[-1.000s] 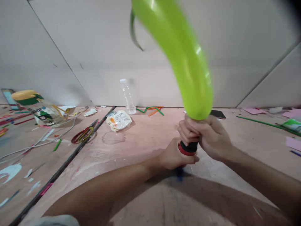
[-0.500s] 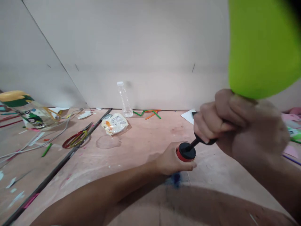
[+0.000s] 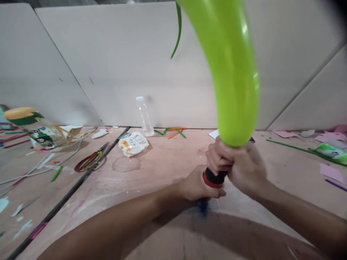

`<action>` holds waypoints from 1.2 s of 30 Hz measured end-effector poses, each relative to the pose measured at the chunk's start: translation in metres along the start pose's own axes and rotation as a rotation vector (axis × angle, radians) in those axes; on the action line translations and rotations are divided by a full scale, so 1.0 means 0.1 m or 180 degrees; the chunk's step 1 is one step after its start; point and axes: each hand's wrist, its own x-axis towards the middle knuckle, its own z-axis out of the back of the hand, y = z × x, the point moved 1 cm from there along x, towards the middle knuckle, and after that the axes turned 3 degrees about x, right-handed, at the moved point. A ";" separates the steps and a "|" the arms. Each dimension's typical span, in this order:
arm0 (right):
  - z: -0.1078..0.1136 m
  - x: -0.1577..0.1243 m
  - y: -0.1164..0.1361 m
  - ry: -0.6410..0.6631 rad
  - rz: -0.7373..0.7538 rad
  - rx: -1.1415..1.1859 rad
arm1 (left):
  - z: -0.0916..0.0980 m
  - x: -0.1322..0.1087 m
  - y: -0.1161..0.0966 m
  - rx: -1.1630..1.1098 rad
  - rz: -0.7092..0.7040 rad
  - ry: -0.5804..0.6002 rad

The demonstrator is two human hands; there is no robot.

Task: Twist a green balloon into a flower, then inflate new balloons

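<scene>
My left hand (image 3: 193, 184) is wrapped round the body of a hand balloon pump (image 3: 214, 180), of which a red rim and black top show. Just above it, my right hand (image 3: 241, 162) is closed round the pump's upper end and the base of a long balloon (image 3: 235, 86). The balloon is light green, filled with air, and rises in a curve out of the top of the picture. A thin, dark green limp strip (image 3: 179, 32), perhaps the balloon's uninflated tail, hangs to its left. My fingers hide the pump's handle and the balloon's neck.
A clear bottle (image 3: 145, 117) stands by the white panel (image 3: 114, 65). Nearby lie a plastic wrapper (image 3: 133, 143), scissors (image 3: 90, 157) and bent green and orange strips (image 3: 173, 132). A yellow-lidded cup (image 3: 40, 130) and white cables (image 3: 65, 159) are left; pink paper (image 3: 332, 172) is right.
My right hand has moved down and left, bringing the pump's upper part close to my left hand; the pump's black shaft no longer shows. More of the balloon is in view. My left hand stays put.
</scene>
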 end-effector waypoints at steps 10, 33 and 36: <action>0.07 -0.18 0.01 0.0705 -0.0074 -0.0334 | -0.04 -0.04 0.00 0.0207 -0.0319 -0.0040; 0.08 -0.29 -0.16 0.0263 -0.0001 -0.0131 | -0.07 -0.02 -0.03 0.0215 -0.0548 0.0001; 0.08 -0.34 -0.26 0.0237 0.0148 -0.0132 | -0.08 -0.02 -0.02 0.0228 -0.0530 0.0055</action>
